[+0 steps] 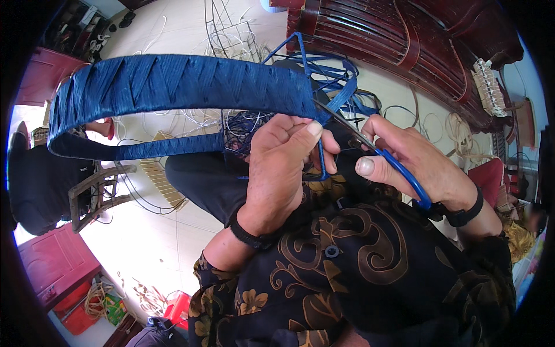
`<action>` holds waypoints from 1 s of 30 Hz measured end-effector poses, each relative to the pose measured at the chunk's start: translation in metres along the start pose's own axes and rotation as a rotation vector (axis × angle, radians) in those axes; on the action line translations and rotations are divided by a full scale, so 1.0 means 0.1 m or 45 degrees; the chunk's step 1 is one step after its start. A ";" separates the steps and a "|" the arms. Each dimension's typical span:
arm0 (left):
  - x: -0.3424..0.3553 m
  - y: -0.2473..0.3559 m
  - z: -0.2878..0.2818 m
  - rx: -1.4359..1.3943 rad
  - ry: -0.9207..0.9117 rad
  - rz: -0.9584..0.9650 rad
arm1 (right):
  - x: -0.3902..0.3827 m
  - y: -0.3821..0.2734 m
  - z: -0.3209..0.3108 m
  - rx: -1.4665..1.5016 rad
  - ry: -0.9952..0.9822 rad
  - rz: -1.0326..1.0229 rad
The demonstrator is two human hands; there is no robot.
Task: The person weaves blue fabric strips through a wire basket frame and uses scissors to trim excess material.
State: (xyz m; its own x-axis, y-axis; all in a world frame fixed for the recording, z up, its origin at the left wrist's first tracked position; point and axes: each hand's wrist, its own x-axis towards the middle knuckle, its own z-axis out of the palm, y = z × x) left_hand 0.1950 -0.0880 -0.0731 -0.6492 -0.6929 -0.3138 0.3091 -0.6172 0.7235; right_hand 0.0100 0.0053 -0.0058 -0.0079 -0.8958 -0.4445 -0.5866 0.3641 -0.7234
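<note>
A wide blue band, wrapped in crossing flat strips, loops out to the left and comes back below. My left hand is closed on its right end, thumb pressed over the strip there. Blue-wrapped frame rods stick out beside these fingers. In my right hand is a pair of scissors with blue handles. Their blades point up and left at the band's end, where a loose blue strip stands out. Whether the blades touch the strip I cannot tell.
A dark red wooden bench stands at the far right. Blue strips and a wire frame lie beyond my hands. On the left are a small wooden stool and a seated person in dark clothes. A red container sits lower left.
</note>
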 end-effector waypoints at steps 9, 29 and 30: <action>0.01 -0.02 0.00 0.010 -0.063 0.022 | 0.02 -0.04 0.10 -0.167 0.098 -0.019; -0.07 0.01 -0.07 0.069 -0.016 0.011 | 0.38 0.08 -0.17 0.213 0.645 -0.635; -0.06 0.00 -0.07 0.056 -0.013 0.017 | 0.41 0.07 -0.19 0.241 0.629 -0.624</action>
State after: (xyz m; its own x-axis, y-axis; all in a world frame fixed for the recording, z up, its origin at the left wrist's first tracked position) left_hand 0.2039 -0.0860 -0.0758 -0.6521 -0.6972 -0.2979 0.2869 -0.5906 0.7542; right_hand -0.0103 -0.0341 -0.0193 -0.1711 -0.9619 0.2131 -0.4666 -0.1114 -0.8774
